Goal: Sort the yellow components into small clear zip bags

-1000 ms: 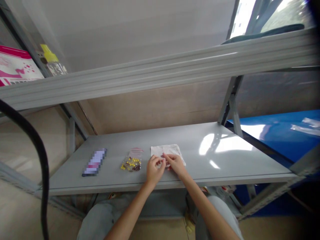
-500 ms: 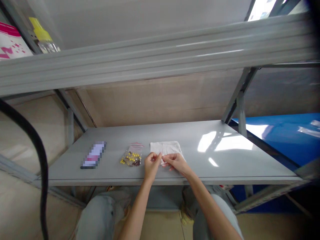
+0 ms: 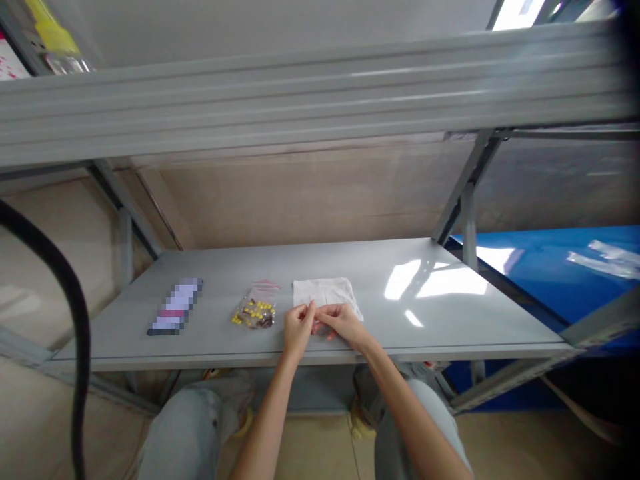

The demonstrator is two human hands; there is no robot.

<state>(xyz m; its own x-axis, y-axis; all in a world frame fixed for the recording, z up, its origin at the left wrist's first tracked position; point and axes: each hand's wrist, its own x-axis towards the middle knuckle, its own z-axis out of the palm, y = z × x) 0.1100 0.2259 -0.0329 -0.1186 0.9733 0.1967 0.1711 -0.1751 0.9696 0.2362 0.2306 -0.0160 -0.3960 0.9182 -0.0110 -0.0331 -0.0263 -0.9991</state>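
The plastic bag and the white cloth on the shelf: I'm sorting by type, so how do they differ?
The plastic bag is clear, showing yellow and dark bits inside; the white cloth is opaque. The bag lies apart from both hands, while the left hand and right hand meet at the cloth's near edge. Both lie flat on the grey shelf.

Both hands, left (image 3: 298, 329) and right (image 3: 344, 324), pinching small clear bag (image 3: 320, 325) over white cloth (image 3: 326, 293).
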